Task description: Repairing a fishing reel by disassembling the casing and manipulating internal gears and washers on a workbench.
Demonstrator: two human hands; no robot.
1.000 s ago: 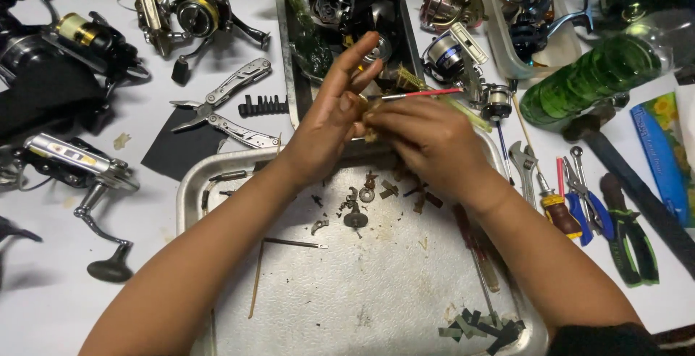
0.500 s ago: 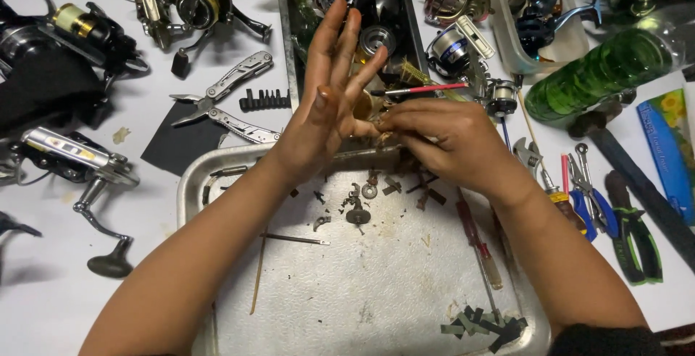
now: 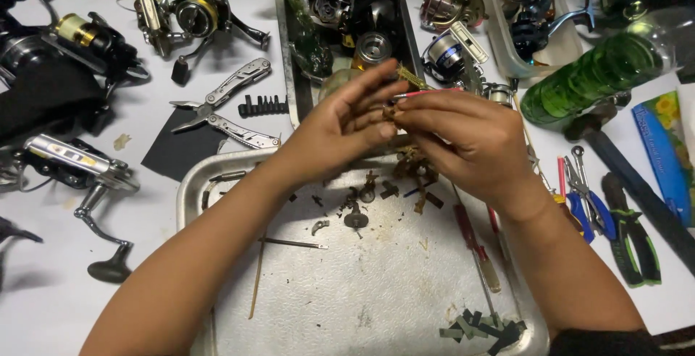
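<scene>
A small brown metal part [image 3: 392, 112] is pinched between the fingertips of the left hand [image 3: 340, 128] and the right hand [image 3: 463, 135], both curled nearly closed, above a scratched silver metal tray [image 3: 362, 298] on a cluttered white tabletop [image 3: 51, 283] strewn with fishing reels and pliers.

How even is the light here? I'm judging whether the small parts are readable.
Head view: bright on the scratched metal tray, mild glare; the top edge falls dark; the hands are sharp; the tiny brown part between them is too small to read.
</scene>
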